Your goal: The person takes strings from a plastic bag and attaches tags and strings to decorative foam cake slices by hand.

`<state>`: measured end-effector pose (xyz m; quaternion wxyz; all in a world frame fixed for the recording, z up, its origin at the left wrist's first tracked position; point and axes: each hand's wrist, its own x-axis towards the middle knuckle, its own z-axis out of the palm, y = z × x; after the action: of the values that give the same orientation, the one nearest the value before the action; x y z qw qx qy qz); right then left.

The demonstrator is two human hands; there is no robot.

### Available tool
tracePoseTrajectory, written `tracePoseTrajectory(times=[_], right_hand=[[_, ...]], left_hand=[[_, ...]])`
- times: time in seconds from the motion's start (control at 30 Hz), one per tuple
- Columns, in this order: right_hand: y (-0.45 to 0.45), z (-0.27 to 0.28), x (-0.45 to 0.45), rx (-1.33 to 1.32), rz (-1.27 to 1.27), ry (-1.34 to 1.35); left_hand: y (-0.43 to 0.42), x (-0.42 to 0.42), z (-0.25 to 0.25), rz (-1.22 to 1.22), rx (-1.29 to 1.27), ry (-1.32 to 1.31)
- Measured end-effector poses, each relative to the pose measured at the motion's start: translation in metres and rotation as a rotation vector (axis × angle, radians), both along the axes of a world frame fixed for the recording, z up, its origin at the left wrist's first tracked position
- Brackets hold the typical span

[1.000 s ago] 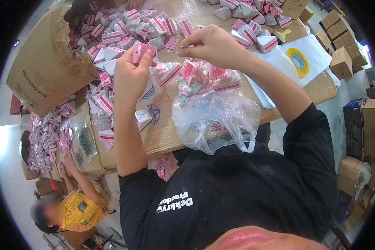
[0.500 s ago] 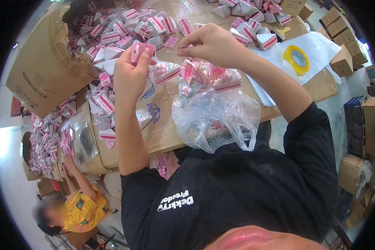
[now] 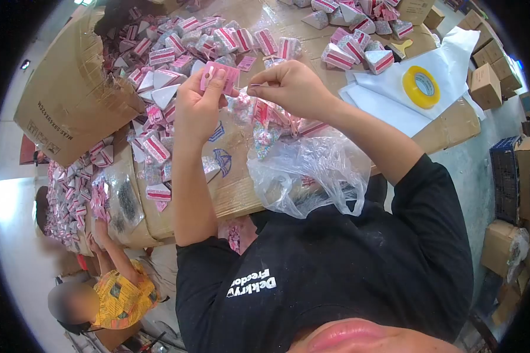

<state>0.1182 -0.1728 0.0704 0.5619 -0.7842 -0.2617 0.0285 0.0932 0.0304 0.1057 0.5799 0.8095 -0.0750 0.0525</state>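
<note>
Pink card [image 3: 231,76] in left grip [image 3: 198,109]; apparently thumb-pinned.

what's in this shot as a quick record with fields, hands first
left hand: holding a pink card, thumb across its front
right hand: fingers pinched together beside the card; anything held is too small to tell
wedges: many, pink and white, heaped beyond the hands
bag: clear plastic, at the table's near edge
tape: yellow roll on white sheets, right
carton: brown, left
other person: yellow patterned top, lower left
</note>
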Motion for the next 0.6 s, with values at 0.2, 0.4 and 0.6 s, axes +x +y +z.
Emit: tracePoseTrajectory(times=[0.2, 0.4, 0.6], right_hand=[[0.009, -0.017, -0.004, 0.091, -0.055, 0.11], [0.017, -0.045, 0.0, 0.41, 0.01, 0.039], [0.01, -0.035, -0.014, 0.249, -0.099, 0.055]], left_hand=[[-0.013, -0.015, -0.001, -0.024, -0.001, -0.008], [-0.028, -0.04, -0.017, -0.006, -0.084, -0.077], [-0.025, -0.062, -0.048, -0.101, -0.3, -0.176]])
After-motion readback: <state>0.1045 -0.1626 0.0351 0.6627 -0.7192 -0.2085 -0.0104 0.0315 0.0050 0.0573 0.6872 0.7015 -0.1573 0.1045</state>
